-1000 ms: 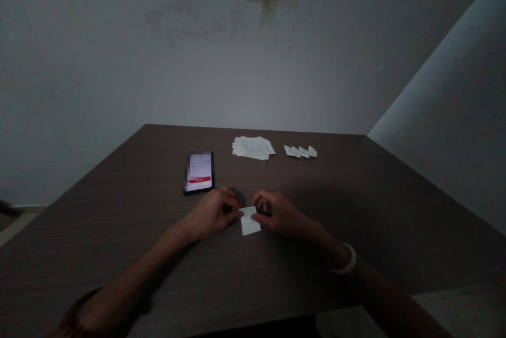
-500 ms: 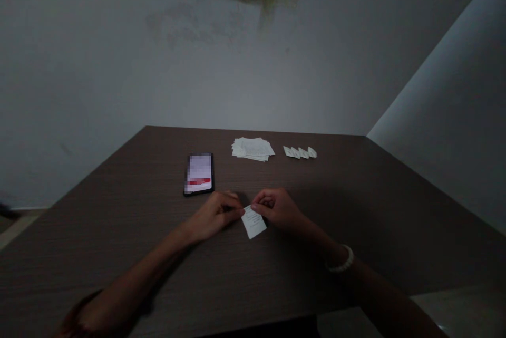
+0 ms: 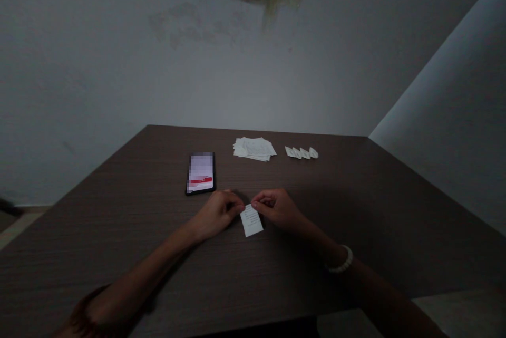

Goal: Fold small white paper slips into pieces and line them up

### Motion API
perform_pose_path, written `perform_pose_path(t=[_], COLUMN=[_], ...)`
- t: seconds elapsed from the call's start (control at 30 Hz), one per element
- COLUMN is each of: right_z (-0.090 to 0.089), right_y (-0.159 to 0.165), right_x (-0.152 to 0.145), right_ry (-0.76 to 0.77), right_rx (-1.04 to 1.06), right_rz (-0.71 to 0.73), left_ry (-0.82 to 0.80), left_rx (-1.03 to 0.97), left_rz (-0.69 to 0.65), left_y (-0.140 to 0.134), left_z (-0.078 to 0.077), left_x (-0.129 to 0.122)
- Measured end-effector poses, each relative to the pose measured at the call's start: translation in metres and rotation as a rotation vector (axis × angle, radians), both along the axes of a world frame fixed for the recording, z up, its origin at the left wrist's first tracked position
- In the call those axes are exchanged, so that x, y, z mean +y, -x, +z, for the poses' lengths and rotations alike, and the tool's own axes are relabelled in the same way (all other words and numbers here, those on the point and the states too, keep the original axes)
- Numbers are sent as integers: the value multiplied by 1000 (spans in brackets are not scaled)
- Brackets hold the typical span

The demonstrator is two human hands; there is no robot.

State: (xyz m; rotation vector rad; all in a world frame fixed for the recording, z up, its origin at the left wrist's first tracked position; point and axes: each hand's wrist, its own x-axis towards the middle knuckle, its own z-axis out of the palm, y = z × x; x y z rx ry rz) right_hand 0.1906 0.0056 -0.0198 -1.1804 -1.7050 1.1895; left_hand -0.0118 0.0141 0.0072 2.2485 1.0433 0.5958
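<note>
A small white slip of paper with lines of print is held low over the brown table, or on it; I cannot tell which. My left hand pinches its upper left corner between thumb and fingers. At the upper right corner, my right hand has thumb and forefinger closed on the paper, the other fingers curled in. A pale beaded bracelet circles my right wrist.
Beyond my left hand a phone lies with its screen lit. Farther back sits a loose stack of white papers. Several small folded papers overlap in a row to its right. The table meets a grey wall.
The slip has turned slightly, its lower edge swinging a little to the left. Both hands keep their pinch on its upper corners. The view has shifted slightly.
</note>
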Motion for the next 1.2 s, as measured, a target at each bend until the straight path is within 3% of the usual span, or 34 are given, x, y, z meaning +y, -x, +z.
perform_pose_path(t=[0.27, 0.43, 0.63, 0.83, 0.97, 1.2], right_z=[5, 2, 2, 8, 10, 14], right_y=[0, 0, -3, -14, -20, -22], right_x=[2, 1, -2, -6, -9, -5], right_ry=[-335, -478, -519, -531, -499, -466], right_rx=[-545, -655, -746, -849, -832, -795], right_rz=[-4, 24, 68, 201, 242, 279], left_ry=[-143, -270, -355, -431, -383, -319], left_rx=[182, 225, 304, 437, 453, 413], left_rz=[35, 49, 28, -50, -72, -67], left_y=[-3, -2, 0, -1, 3, 9], left_z=[-13, -14, -16, -5, 1, -1], left_x=[4, 0, 1, -2, -1, 1])
